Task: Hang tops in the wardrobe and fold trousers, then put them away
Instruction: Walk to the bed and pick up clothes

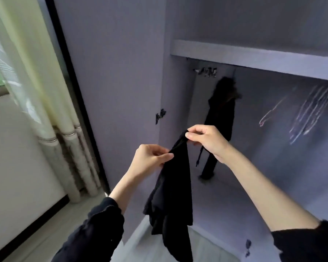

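a: what are the hands doing?

b: both hold one black garment (173, 188) up in front of the open wardrobe (263, 55). the left hand (150, 159) has thumb and fingers pressed together on the cloth a little below its top edge. the right hand (206, 140) sits higher and to the right, fingers pinched shut on the top corner.

a: and the garment itself?

b: it hangs limp from those two pinches, bunched and folded on itself, with the lower end dropping towards the bottom of the frame. i cannot tell whether it is a top or trousers.

a: any label, brand or print on it?

b: none that can be read. the cloth is plain black from this side, and nothing in the frame carries legible writing.

a: what is inside the wardrobe?

b: a dark coat (221, 118) hangs at the back left of the compartment, under the shelf, well apart from the held garment. to the right, a row of hangers (309, 110) shows only as blurred pale streaks.

a: and around it?

b: the wardrobe door (112, 72) stands open to the left, with a hinge (160, 115) on its edge. further left, a pale curtain (36, 72) hangs by a window. both forearms are bare, with dark sleeves (95, 231) pushed up.
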`<state>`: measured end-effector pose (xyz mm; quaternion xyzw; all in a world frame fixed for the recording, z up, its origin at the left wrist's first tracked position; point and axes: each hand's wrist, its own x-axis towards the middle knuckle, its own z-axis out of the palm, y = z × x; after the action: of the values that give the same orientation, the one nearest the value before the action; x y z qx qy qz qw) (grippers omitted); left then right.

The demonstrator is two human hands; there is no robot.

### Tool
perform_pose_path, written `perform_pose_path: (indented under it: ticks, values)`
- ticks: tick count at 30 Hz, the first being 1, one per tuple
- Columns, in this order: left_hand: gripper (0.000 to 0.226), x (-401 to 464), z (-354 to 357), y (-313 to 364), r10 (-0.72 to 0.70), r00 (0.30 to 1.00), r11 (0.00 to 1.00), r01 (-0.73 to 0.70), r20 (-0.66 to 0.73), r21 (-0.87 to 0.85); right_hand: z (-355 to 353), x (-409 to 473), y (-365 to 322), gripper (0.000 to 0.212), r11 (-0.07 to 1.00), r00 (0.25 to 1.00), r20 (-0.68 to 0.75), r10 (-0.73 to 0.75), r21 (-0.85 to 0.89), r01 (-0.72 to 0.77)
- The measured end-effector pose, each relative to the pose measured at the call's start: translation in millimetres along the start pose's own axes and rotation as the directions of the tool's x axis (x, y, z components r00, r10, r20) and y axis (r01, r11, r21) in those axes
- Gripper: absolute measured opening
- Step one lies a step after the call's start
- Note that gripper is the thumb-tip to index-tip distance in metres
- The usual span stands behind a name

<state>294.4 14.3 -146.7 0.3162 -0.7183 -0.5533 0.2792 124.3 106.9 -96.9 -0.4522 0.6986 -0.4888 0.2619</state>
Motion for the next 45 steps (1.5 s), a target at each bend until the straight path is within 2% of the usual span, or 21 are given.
perform_pose_path:
  ticks: [4,6,9,12,15,18,24,26,29,31,32,34,37,41,44,45]
  values:
    - [0.005,23,36,9,-0.030,0.988,0.991,0.049,0.148,-0.126,-31,-11,21,0.013,0.996,0.987,-0.137,0.084,-0.003,-0.085]
    - [0.008,32,56,14,-0.069,0.974,0.978,0.108,0.216,-0.177,-47,-17,33,0.013,0.993,0.970,-0.213,0.121,0.026,-0.119]
    - [0.004,48,89,20,-0.112,0.953,0.956,0.180,0.282,-0.229,-72,-23,53,0.011,0.984,0.934,-0.310,0.179,0.057,-0.170]
    - [0.008,69,127,26,-0.097,0.932,0.956,0.185,0.349,-0.228,-101,-25,73,0.009,0.973,0.890,-0.392,0.232,0.104,-0.208]
    - [0.012,91,161,31,-0.094,0.926,0.951,0.193,0.366,-0.242,-126,-16,94,0.015,0.971,0.870,-0.432,0.239,0.112,-0.211]
    - [0.006,117,182,36,-0.158,0.936,0.899,0.269,0.316,-0.345,-142,-5,108,0.019,0.971,0.870,-0.432,0.239,0.095,-0.220]
    - [0.008,166,225,50,-0.219,0.947,0.803,0.312,0.237,-0.507,-176,-5,141,0.019,0.946,0.870,-0.452,0.195,-0.148,-0.289]
    - [0.009,179,243,57,-0.215,0.945,0.789,0.317,0.246,-0.526,-185,-5,152,0.002,0.894,0.878,-0.448,0.165,-0.309,-0.325]
    - [0.008,186,253,65,-0.184,0.946,0.788,0.304,0.266,-0.535,-177,1,159,0.033,0.755,0.897,-0.430,0.106,-0.552,-0.354]
    - [0.007,193,258,69,-0.168,0.946,0.779,0.301,0.279,-0.551,-173,13,159,0.027,0.730,0.892,-0.443,0.090,-0.580,-0.362]
    - [0.007,197,259,71,-0.162,0.944,0.777,0.302,0.288,-0.552,-173,18,160,0.022,0.733,0.889,-0.447,0.097,-0.573,-0.368]
    - [0.008,206,258,73,-0.150,0.942,0.776,0.301,0.300,-0.555,-173,27,160,0.041,0.751,0.876,-0.465,0.125,-0.533,-0.390]
    - [0.009,222,251,67,-0.160,0.945,0.796,0.294,0.285,-0.529,-184,36,156,0.048,0.853,0.836,-0.512,0.195,-0.332,-0.402]
    - [0.015,230,234,46,-0.146,0.917,0.877,0.294,0.372,-0.381,-196,57,137,0.041,0.898,0.853,-0.469,0.230,-0.236,-0.372]
    - [0.020,225,226,27,-0.107,0.918,0.953,0.205,0.383,-0.225,-197,78,119,0.022,0.910,0.838,-0.446,0.314,-0.110,-0.399]
    - [0.022,222,224,22,-0.084,0.913,0.972,0.164,0.400,-0.171,-197,84,115,0.023,0.907,0.817,-0.456,0.353,-0.047,-0.418]
